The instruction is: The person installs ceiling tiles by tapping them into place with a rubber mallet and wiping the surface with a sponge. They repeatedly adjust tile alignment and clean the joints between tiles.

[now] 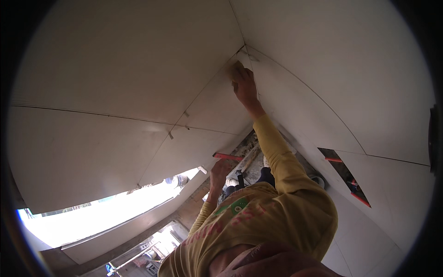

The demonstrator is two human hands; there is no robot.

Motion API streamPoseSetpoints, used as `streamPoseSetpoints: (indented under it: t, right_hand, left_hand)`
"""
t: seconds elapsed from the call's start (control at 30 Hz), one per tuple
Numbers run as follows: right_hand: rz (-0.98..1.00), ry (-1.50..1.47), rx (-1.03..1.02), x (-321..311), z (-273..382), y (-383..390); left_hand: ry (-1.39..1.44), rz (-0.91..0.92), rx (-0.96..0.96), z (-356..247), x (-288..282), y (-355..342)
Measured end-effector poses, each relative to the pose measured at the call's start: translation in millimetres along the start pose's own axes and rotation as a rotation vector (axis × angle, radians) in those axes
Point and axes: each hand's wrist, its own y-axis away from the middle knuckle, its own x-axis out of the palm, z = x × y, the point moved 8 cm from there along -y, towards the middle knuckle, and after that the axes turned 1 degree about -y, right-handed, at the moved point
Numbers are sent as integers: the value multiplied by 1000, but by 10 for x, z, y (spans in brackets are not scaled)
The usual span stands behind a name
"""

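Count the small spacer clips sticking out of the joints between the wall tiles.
2: one spacer clip on the slanted joint, another spacer clip just below it. More may sit hidden.

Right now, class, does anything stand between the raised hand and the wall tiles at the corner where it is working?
Nothing visible does. The right hand is already against the wall tiles by the corner joint. The left hand holds a red tool lower down, clear of it.
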Motion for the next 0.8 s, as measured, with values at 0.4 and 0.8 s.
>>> streamPoseSetpoints:
  t: [0.4,0.8]
  right_hand:
    - [-222,-30,57,28,-114,-318]
    - [-260,-7,105,81,-384,-178]
  left_hand:
    - [-154,-48,-68,-155,24,93]
    - [-160,-21,-144,-79,63,98]
